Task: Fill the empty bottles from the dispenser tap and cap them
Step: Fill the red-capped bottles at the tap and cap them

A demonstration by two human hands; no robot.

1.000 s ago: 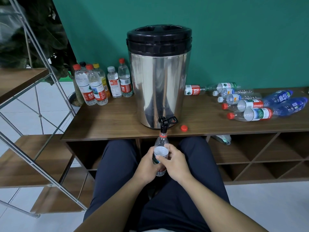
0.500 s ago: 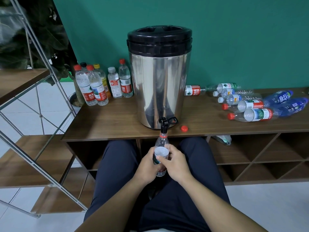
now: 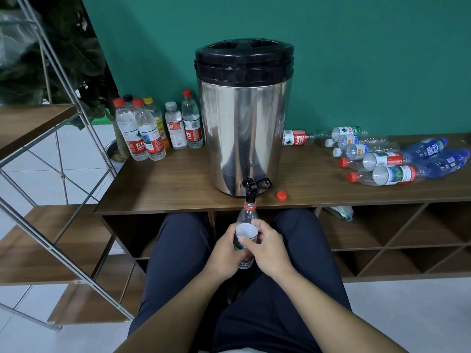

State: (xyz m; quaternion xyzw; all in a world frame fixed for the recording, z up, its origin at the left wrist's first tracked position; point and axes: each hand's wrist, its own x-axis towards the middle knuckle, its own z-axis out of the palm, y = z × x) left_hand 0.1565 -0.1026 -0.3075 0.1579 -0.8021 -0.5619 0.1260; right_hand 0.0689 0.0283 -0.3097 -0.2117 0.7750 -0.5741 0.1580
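Our left hand [image 3: 222, 253] and right hand [image 3: 269, 250] both wrap the bottle [image 3: 245, 233], its mouth right under the tap [image 3: 249, 191] at the surface's [image 3: 165, 184] near edge. We should hold it upright, steady; the loose cap [image 3: 281, 195] waits right.

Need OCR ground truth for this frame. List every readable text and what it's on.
"农夫": red label of the front upright bottle, left of the dispenser.
"天山": red label of the lying bottle just right of the dispenser; reading uncertain.
Large white characters on the blue lying bottle: too blurred.
All other bottle labels, including the held bottle: too small or blurred.
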